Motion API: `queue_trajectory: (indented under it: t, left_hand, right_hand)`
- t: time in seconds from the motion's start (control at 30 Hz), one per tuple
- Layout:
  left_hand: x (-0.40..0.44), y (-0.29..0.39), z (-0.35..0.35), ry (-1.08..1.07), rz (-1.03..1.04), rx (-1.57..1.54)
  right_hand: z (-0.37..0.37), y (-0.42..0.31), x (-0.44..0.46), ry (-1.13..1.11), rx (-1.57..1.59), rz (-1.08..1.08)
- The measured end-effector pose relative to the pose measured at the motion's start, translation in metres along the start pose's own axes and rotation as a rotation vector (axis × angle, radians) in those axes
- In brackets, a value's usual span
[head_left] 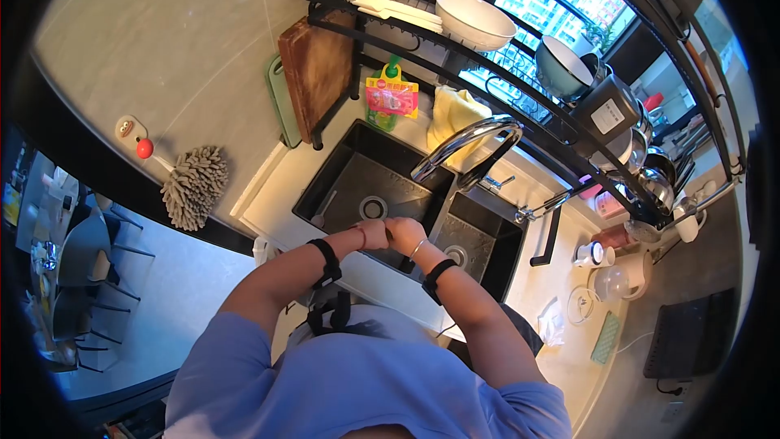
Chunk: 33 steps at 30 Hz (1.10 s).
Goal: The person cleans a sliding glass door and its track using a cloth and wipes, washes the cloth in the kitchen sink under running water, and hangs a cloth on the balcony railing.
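Observation:
My left hand (374,233) and my right hand (405,233) meet over the front edge of the black double sink (443,219). The fingers of both are curled closed and pressed together. Between them shows a small dark patch, too small to name. Below and beyond the hands, a round drain (373,208) sits in the left basin. A spoon-like utensil (319,218) lies against that basin's left side. The chrome faucet (463,140) arches over the sink behind my hands; whether water runs I cannot tell.
A black dish rack (487,65) spans the back, carrying a white bowl (475,20) and other dishes. Beneath it are a yellow cloth (457,118) and a pouch (392,97). A wooden cutting board (321,73) leans at left; cups and a green sponge-like pad (605,337) stand right.

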<state>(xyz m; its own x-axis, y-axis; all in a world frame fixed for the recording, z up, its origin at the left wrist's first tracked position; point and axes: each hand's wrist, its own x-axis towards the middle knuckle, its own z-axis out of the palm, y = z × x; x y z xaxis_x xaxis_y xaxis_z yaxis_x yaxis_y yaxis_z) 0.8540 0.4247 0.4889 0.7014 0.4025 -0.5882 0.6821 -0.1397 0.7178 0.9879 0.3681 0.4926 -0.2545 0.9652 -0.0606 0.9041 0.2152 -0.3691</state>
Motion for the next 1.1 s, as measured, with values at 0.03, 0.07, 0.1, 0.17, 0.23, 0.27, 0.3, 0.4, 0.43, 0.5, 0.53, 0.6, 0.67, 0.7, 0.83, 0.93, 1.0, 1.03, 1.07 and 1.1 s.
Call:
queue_trajectory:
  t: [0.03,0.07,0.1,0.17,0.23,0.27,0.3,0.4,0.43,0.5,0.53,0.6,0.67,0.7,0.83,0.93,1.0,1.03,1.07,1.1]
  left_hand:
    - [0.0,0.002,0.002,0.185,0.035,0.32]
    - [0.001,0.004,0.002,0.371,0.069,0.642]
    - [0.0,0.006,0.0,0.374,0.067,0.645]
    - [-0.002,0.01,-0.002,0.382,0.016,0.725]
    - [-0.005,0.014,-0.006,0.361,0.074,0.8]
    - [-0.006,0.015,-0.007,0.339,0.13,0.869]
    - [-0.01,0.02,-0.009,0.338,0.13,0.87]
    - [-0.016,0.025,-0.015,0.217,0.259,1.006]
    - [-0.008,0.019,-0.015,0.237,0.336,1.051]
    - [0.001,0.017,-0.013,0.207,0.473,1.131]
    - [-0.001,0.017,-0.013,0.231,0.476,1.122]
    - [0.002,0.021,-0.008,0.2,0.536,1.151]
    - [0.002,0.018,-0.003,0.219,0.507,1.161]
    - [0.002,0.017,-0.001,0.168,0.558,1.215]
    - [0.011,0.012,0.011,0.086,0.629,1.204]
    - [0.009,0.005,0.008,0.2,0.516,1.013]
    - [0.013,-0.012,-0.006,0.242,0.103,0.395]
    - [0.023,-0.034,-0.017,0.146,-0.161,-0.035]
    - [0.04,-0.084,-0.027,0.258,-0.089,0.064]
    - [0.057,-0.116,-0.031,0.372,-0.011,0.159]
  right_hand:
    - [0.002,-0.003,0.003,0.003,0.0,-0.002]
    - [0.004,-0.006,0.005,-0.006,0.06,0.112]
    - [0.009,-0.007,0.007,-0.016,0.122,0.226]
    - [0.026,-0.003,0.009,0.0,0.21,0.259]
    - [0.027,-0.003,0.011,0.021,0.297,0.297]
    - [0.026,-0.001,0.01,-0.105,0.418,0.35]
    - [0.022,-0.002,0.009,-0.233,0.54,0.401]
    - [0.012,-0.006,0.002,-0.362,0.996,0.661]
    - [0.011,-0.008,0.001,-0.338,1.015,0.677]
    - [0.012,-0.012,-0.005,-0.325,1.276,0.774]
    - [0.013,-0.01,-0.009,-0.267,1.318,0.806]
    - [0.015,-0.007,-0.016,-0.396,1.439,0.755]
    - [0.022,-0.006,-0.026,-0.347,1.533,0.758]
    - [0.032,-0.006,-0.031,-0.354,1.499,0.717]
    - [0.044,-0.013,-0.057,-0.27,1.296,0.619]
    - [0.045,0.009,-0.096,-0.046,1.03,0.431]
    - [0.024,0.028,-0.14,0.108,0.562,0.382]
    - [0.027,0.043,-0.165,0.179,0.396,0.483]
    - [0.035,0.057,-0.195,0.354,0.245,0.581]
    - [0.028,0.062,-0.225,0.362,0.285,0.834]
